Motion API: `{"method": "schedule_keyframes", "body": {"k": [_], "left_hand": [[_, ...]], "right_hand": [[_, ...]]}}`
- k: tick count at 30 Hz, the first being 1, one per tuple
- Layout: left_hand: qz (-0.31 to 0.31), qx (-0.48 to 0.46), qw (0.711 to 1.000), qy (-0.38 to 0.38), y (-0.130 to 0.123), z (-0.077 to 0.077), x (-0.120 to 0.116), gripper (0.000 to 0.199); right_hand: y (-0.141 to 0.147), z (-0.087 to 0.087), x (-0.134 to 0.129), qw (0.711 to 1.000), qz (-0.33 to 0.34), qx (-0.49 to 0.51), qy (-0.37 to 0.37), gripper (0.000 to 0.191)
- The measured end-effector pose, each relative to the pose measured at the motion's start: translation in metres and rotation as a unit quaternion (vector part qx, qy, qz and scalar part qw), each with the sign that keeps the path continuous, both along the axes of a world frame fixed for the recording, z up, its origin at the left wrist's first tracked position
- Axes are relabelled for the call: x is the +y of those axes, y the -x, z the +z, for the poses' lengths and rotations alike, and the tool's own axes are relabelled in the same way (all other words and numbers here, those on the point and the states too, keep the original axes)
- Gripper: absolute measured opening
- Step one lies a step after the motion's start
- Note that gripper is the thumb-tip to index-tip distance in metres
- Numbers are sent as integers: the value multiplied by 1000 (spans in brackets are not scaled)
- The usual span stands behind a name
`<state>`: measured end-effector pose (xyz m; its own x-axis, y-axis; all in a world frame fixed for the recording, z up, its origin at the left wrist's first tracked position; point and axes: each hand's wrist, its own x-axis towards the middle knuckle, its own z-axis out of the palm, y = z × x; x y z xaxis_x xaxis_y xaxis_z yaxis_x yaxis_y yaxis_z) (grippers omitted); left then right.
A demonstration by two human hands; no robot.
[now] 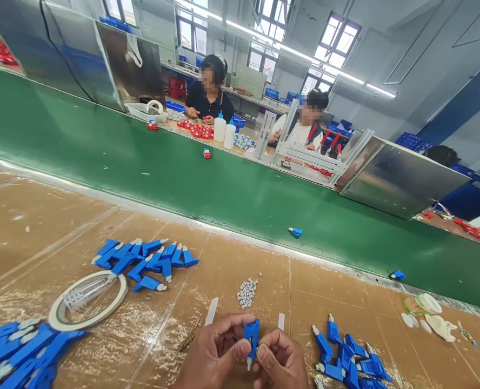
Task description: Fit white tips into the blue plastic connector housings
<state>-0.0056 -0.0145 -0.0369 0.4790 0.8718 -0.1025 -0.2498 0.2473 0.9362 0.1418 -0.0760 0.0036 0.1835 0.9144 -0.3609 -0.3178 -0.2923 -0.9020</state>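
Observation:
My left hand (213, 351) grips a blue plastic housing with a pale narrow tip (254, 330) between thumb and fingers, its tip pointing down toward me. Close against its right side, my right hand (284, 359) is closed in a pinch; whatever is between its fingertips is hidden. Beyond the hands lies a small heap of light grey blocks (247, 293). White strips (211, 312) lie on the cardboard behind each hand. To the right is a pile of similar blue housings (347, 356), and another blue pile (146, 259) sits at the left.
More blue pieces (17, 351) crowd the near left, beside a tape roll (88, 300) with clear plastic in it. A green conveyor belt (232, 183) crosses behind the cardboard-covered table. A tub of thin sticks (422, 304) stands at right. Co-workers sit across the belt.

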Motion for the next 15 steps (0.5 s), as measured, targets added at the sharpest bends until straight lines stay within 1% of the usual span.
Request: {"method": "schedule_keyframes", "body": {"k": [3,6,10,15], "left_hand": [[-2,-11,1000,-8,-1,-6,0,48],[-9,-18,1000,-4,-2,-5,-1,48],[-12,-16,1000,10,0,2,-1,51],[-20,-16,999,21,0,16,1,55]], "right_hand": [[-3,-1,0,999,15,49,10,50],[-5,-4,0,996,30,79,22,47],[-4,-7,0,991,41,118,36,46],[-2,-11,2,994,53,93,19,51]]}}
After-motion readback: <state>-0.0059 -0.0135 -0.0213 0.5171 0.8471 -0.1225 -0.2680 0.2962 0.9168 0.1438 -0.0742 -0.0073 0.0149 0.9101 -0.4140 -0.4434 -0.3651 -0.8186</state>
